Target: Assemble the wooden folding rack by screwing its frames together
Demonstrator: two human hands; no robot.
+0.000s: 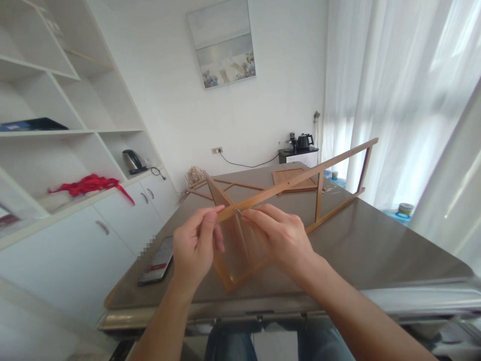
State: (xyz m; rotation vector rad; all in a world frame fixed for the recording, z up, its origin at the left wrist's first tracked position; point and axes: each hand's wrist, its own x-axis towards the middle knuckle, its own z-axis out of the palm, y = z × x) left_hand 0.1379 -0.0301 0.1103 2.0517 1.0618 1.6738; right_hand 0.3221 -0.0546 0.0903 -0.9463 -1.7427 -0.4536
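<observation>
A wooden frame with long rails and cross pieces stands on its side on the table. My left hand pinches the near left end of its upper rail between thumb and finger. My right hand is closed on a small bent metal key, which looks like an Allen key, with its tip at a hole or bolt in the rail. Most of the key is hidden by my fingers. Joined near that end, a wooden panel slants down to the tabletop below my hands.
On the brown table lie flat wooden panels, thin wooden frame pieces and a tablet-like device at left. A coffee maker stands behind. White shelves hold a kettle and red ribbon.
</observation>
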